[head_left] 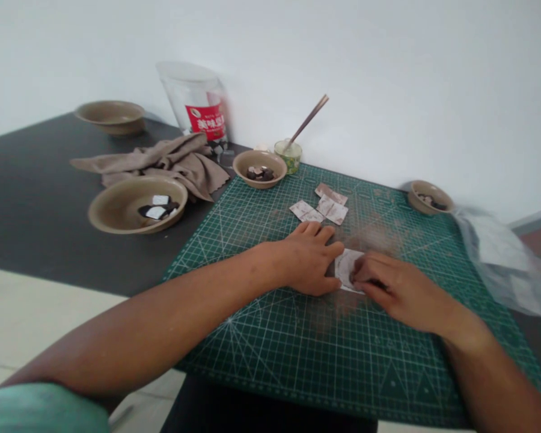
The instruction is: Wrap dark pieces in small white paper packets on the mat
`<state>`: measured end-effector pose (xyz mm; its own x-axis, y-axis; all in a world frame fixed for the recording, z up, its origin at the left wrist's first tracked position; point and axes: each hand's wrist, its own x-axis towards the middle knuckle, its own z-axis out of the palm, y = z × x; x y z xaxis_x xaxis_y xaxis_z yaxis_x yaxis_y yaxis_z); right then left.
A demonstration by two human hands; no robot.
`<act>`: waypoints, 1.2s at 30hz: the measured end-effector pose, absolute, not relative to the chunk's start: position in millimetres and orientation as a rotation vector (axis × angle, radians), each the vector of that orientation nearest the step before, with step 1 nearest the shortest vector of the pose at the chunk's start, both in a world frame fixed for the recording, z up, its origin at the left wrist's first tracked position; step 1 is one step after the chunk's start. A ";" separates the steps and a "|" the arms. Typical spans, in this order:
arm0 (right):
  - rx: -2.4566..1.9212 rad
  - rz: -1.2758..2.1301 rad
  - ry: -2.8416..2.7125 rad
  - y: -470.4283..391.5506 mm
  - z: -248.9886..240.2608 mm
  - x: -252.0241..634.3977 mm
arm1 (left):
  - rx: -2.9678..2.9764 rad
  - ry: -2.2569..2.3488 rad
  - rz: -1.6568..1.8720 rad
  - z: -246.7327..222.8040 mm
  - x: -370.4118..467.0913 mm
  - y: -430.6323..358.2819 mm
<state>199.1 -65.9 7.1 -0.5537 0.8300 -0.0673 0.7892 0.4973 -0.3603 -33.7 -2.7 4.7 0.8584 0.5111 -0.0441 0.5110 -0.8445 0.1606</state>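
From where I stand, with the person at six o'clock and a small white card [346, 264] as the dial's centre, both bare hands meet over a green cutting mat [297, 355]. The card lies flat on the mat between them. The left hand [313, 260] reaches in from nine, palm down with fingers spread, its thumb side at the card's near-left edge; I see it pinching nothing. The right hand [392, 288] comes from four, fingers curled in against the thumb over the card's right part; whether it grips anything I can't tell, the fingertips being hidden. Near twelve, loose printed slips [333, 209] overlap on the mat. At eleven stands a green-patterned cup [293, 161] with chopsticks [307, 120] leaning in it, just beside a brown bowl [243, 162] of dark pieces. A grey-brown cloth [162, 157] lies crumpled at ten, touching a larger bowl [112, 207] with black and white pieces. A smaller bowl [420, 207] sits between one and two, and clear plastic wrapping [500, 258] spreads at three.
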 end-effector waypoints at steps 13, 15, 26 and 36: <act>-1.351 0.515 -2.575 -62.6 5.3 193.5 | 2.868 0.813 -0.026 5.8 -33.4 -4.4; -1.459 0.382 -2.524 -58.1 4.7 194.7 | 2.869 0.833 -0.022 5.8 -33.4 -4.4; -1.509 0.399 -2.477 -60.3 4.8 201.6 | 2.862 0.838 -0.018 7.1 -33.1 -4.0; -1.404 0.470 -2.545 -52.5 9.4 192.6 | 2.872 0.826 -0.004 5.4 -33.7 -3.4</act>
<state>192.6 -52.5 9.4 -0.5301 0.8477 0.0191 0.7850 0.4991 -0.3668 -33.7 -3.4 5.4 0.8480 0.5282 -0.0445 0.5286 -0.8363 0.1455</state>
